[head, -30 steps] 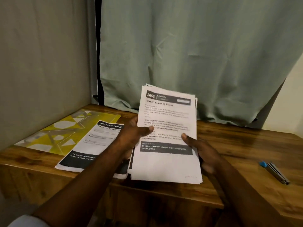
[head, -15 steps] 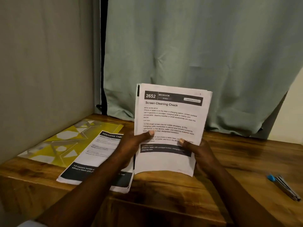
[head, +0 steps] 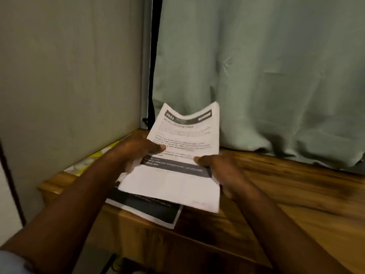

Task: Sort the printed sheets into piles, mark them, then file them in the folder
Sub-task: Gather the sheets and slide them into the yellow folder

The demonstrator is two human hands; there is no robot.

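Sorting, we judge; our left hand (head: 136,153) and right hand (head: 219,169) pinch the stack of white printed sheets (head: 177,186) mid-frame; next we peel one sheet onto its pile.

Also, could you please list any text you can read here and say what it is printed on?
"or tablet with smudged screen": dark band on the held top sheet.
Header number, title and body text on it: too blurred to read.
Lower sheet: print unreadable.
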